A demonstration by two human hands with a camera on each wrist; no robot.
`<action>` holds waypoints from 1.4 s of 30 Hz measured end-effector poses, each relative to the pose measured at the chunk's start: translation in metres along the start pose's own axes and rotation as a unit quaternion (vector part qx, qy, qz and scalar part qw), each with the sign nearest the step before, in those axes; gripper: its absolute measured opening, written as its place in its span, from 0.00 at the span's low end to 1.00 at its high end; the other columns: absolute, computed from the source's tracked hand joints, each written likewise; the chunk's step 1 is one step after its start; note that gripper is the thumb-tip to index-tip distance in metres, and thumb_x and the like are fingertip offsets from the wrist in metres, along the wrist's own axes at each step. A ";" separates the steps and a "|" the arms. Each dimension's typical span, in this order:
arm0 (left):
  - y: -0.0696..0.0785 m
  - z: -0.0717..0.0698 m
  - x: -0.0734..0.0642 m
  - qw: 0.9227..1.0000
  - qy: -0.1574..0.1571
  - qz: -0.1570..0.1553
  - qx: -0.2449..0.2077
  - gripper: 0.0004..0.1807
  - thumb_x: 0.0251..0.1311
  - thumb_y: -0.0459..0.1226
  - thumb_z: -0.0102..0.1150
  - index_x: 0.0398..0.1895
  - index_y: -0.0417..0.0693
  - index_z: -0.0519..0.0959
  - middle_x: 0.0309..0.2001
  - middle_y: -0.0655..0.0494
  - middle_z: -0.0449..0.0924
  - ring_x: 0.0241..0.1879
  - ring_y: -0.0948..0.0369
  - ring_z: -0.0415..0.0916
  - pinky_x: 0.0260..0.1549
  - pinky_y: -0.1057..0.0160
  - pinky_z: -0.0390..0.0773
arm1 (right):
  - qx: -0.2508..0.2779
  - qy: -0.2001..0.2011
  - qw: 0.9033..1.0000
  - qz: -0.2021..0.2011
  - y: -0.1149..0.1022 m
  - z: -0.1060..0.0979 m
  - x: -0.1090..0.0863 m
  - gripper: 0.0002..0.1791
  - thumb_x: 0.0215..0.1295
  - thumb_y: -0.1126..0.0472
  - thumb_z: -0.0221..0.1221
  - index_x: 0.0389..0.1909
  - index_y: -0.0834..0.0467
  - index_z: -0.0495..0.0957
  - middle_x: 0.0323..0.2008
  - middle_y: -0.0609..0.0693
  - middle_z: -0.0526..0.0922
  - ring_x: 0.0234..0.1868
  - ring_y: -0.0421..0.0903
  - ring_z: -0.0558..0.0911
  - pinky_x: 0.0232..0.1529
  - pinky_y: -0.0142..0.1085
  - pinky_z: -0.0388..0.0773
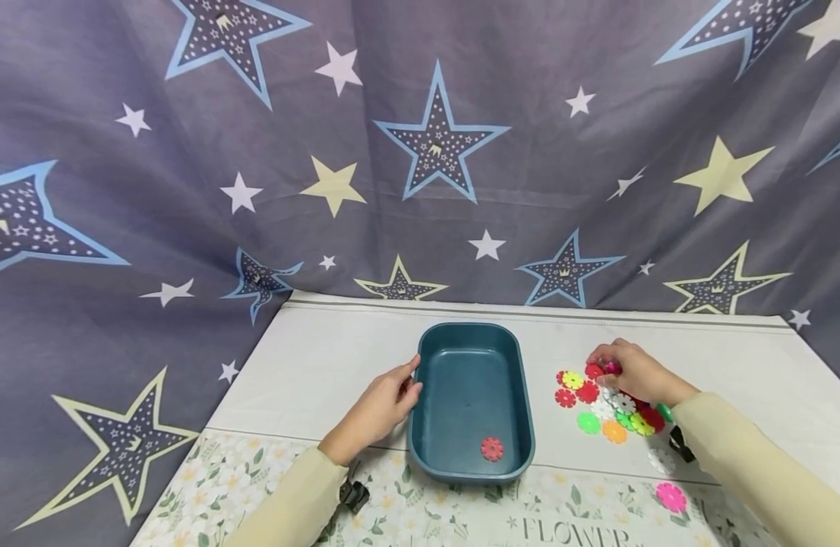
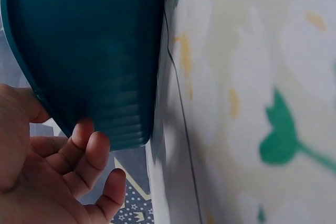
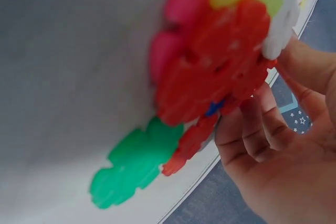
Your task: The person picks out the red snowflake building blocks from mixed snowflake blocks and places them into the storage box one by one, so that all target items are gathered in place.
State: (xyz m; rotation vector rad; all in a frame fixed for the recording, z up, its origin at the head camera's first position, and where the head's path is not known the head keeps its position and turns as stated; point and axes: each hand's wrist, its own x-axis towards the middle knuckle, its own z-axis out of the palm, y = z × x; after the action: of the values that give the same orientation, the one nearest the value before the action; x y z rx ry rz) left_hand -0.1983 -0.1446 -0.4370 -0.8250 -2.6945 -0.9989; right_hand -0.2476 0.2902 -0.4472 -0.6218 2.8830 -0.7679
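Note:
A teal plastic bin (image 1: pixel 469 410) sits in front of me, with one red flower-shaped disc (image 1: pixel 491 449) inside near its front right. My left hand (image 1: pixel 386 399) grips the bin's left side; in the left wrist view the thumb is at the rim and the curled fingers are by the outer wall. To the bin's right lies a loose pile of flower-shaped plastic discs in red, yellow, white, green and orange (image 1: pixel 614 431). Over the pile's far side, my right hand (image 1: pixel 635 372) pinches a red disc (image 1: pixel 595 371); a magenta disc (image 1: pixel 613 368) shows below the fingers.
A bright pink disc (image 1: pixel 671 497) and a white disc (image 1: pixel 662 460) lie apart, nearer the table's front right. A flower-print cloth (image 1: pixel 406 509) covers the front of the white table (image 1: pixel 345 342). A star-patterned curtain (image 1: pixel 420 228) hangs behind and at the left.

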 end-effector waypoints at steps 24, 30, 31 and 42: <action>0.000 0.001 -0.001 1.000 -0.011 -0.005 0.014 0.26 0.67 0.35 0.51 0.65 0.31 0.64 0.24 0.65 0.67 0.22 0.68 0.63 0.24 0.67 0.68 | -0.021 0.098 0.993 -0.059 -0.031 -0.002 -0.009 0.09 0.53 0.70 0.67 0.31 0.53 0.82 0.30 0.41 0.78 0.30 0.41 0.72 0.32 0.37 0.72; 0.000 -0.001 -0.002 1.000 -0.013 -0.014 0.010 0.26 0.68 0.35 0.51 0.66 0.31 0.64 0.24 0.66 0.67 0.21 0.68 0.63 0.24 0.67 0.68 | -0.023 0.133 0.977 -0.163 -0.077 -0.005 -0.005 0.15 0.47 0.72 0.70 0.35 0.54 0.84 0.32 0.40 0.80 0.31 0.36 0.76 0.30 0.36 0.76; 0.000 -0.001 -0.002 1.000 -0.013 -0.015 0.011 0.26 0.68 0.35 0.51 0.66 0.31 0.64 0.24 0.65 0.67 0.21 0.68 0.63 0.24 0.67 0.68 | -0.021 0.136 0.975 -0.176 -0.084 -0.005 -0.004 0.15 0.46 0.72 0.70 0.35 0.53 0.84 0.32 0.40 0.80 0.32 0.36 0.76 0.30 0.37 0.76; 0.003 -0.001 -0.001 1.000 -0.008 -0.015 0.011 0.26 0.67 0.35 0.51 0.66 0.31 0.64 0.24 0.65 0.67 0.21 0.68 0.63 0.23 0.67 0.69 | 0.006 0.110 0.963 -0.245 -0.137 0.005 0.005 0.16 0.48 0.70 0.70 0.37 0.52 0.84 0.33 0.39 0.79 0.35 0.35 0.75 0.32 0.34 0.77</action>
State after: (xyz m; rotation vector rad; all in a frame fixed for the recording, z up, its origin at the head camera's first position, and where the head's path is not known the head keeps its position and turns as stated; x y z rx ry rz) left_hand -0.1959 -0.1438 -0.4345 -0.7941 -2.7344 -0.9713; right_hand -0.2016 0.1775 -0.3837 -1.3616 2.9429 -0.9594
